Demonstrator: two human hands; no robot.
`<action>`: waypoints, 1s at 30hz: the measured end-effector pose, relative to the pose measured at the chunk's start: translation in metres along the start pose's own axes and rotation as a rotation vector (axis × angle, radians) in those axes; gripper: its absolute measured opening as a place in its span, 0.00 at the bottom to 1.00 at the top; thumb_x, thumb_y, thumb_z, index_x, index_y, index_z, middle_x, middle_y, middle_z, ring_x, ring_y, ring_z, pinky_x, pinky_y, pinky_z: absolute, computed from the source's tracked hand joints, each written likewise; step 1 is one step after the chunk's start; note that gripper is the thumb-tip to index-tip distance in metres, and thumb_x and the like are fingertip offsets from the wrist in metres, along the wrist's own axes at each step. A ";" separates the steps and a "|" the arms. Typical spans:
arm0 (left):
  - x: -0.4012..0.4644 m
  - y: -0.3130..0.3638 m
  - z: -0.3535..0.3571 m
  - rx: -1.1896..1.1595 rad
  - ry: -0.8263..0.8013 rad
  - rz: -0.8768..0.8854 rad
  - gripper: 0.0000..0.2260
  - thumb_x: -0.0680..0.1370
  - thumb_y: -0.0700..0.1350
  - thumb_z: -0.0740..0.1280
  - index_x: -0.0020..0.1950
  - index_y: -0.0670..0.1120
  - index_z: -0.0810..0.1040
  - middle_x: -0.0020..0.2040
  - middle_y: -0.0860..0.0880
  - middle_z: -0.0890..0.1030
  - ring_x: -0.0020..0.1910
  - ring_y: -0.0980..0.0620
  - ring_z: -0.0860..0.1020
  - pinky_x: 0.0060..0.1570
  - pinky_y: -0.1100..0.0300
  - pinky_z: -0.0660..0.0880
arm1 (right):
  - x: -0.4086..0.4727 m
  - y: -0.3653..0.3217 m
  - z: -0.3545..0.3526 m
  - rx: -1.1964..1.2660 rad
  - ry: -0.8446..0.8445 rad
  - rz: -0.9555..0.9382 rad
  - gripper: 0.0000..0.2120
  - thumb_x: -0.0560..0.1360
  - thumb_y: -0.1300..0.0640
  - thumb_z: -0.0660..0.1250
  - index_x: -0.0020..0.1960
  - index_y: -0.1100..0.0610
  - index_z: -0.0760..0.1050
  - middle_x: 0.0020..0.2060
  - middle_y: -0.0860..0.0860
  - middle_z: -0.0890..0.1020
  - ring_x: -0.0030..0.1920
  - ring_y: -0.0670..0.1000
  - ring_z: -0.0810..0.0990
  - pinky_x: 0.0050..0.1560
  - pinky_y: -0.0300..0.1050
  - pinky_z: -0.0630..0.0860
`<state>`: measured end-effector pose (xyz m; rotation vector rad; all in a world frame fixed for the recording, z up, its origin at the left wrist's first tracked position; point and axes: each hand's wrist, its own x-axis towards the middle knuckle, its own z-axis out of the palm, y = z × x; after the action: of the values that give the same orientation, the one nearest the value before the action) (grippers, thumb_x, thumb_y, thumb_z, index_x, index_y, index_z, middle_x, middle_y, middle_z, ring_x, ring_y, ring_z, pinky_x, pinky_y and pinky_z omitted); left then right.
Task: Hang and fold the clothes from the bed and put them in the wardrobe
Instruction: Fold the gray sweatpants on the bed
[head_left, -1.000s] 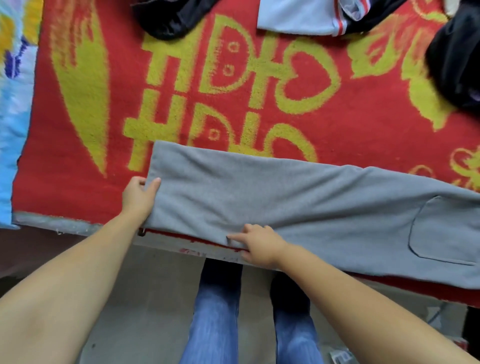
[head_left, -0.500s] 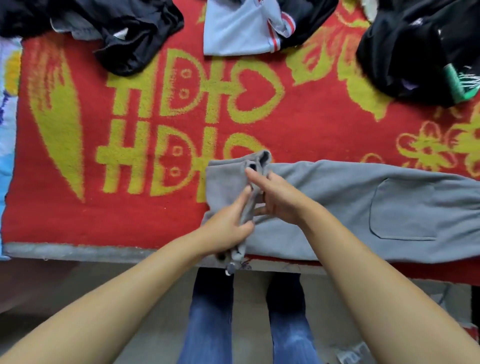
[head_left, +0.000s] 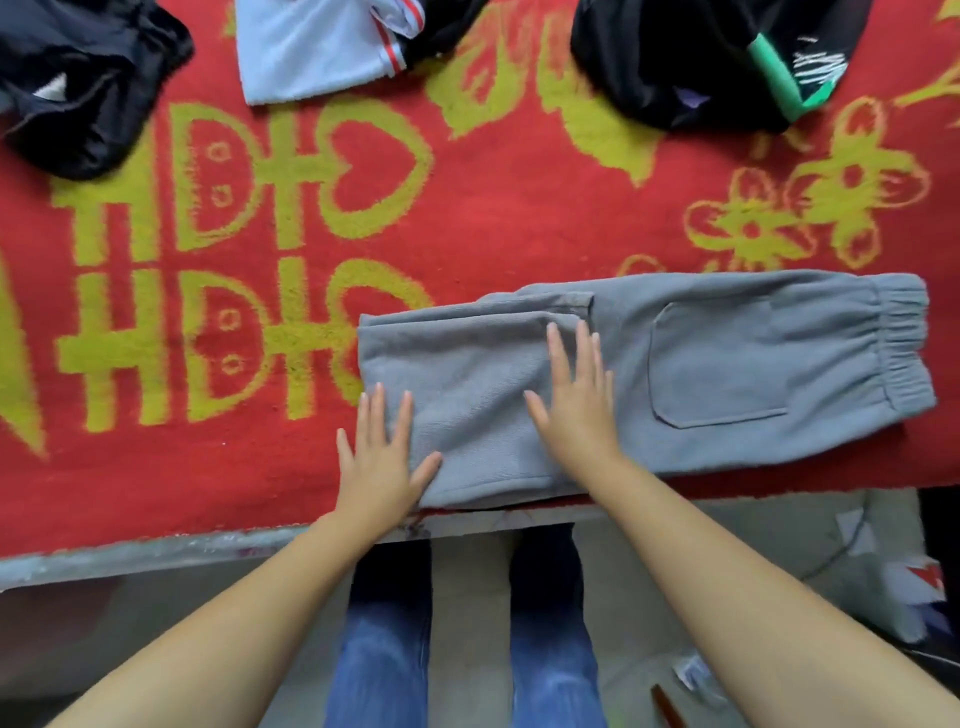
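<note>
Half a second back we were pinching the leg end of the grey sweatpants (head_left: 701, 374) up in the air; now that end is folded over onto the rest and lying flat. Both hands went from pinching to flat: our left hand (head_left: 382, 462) presses the folded corner, fingers spread, half on the red blanket (head_left: 493, 208); our right hand (head_left: 574, 410) lies spread on the upper layer. The sweatpants sit right along the near bed edge, waistband to the right. Bare blanket stretches left and beyond; the dark clothes (head_left: 83, 88), a light blue shirt (head_left: 311, 52) and a black garment (head_left: 691, 57) stay well apart at the far side.
</note>
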<state>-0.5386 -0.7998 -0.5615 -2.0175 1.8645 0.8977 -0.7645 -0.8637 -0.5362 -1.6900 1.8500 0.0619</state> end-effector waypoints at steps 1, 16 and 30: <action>-0.003 -0.004 0.005 0.010 -0.004 -0.014 0.38 0.74 0.69 0.47 0.78 0.51 0.40 0.77 0.45 0.36 0.76 0.46 0.36 0.71 0.37 0.46 | -0.009 -0.003 0.011 -0.106 -0.099 -0.048 0.36 0.80 0.46 0.58 0.78 0.48 0.37 0.76 0.54 0.35 0.76 0.57 0.35 0.73 0.63 0.43; -0.063 -0.011 0.023 -0.602 -0.078 -0.107 0.47 0.74 0.47 0.71 0.77 0.48 0.38 0.77 0.52 0.53 0.75 0.56 0.54 0.67 0.67 0.56 | 0.060 -0.082 0.009 -0.030 -0.254 -0.352 0.21 0.79 0.59 0.57 0.72 0.57 0.64 0.76 0.49 0.59 0.67 0.57 0.71 0.57 0.54 0.74; -0.056 -0.024 0.038 0.053 -0.169 -0.032 0.55 0.62 0.42 0.76 0.78 0.53 0.42 0.40 0.46 0.73 0.29 0.49 0.68 0.24 0.58 0.63 | 0.097 -0.136 0.061 -0.039 -0.278 -0.311 0.13 0.79 0.60 0.58 0.63 0.59 0.70 0.58 0.59 0.72 0.56 0.61 0.75 0.53 0.52 0.70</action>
<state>-0.5247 -0.7296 -0.5632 -1.8718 1.7424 0.9675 -0.6140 -0.9470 -0.5803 -1.8720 1.3792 0.1949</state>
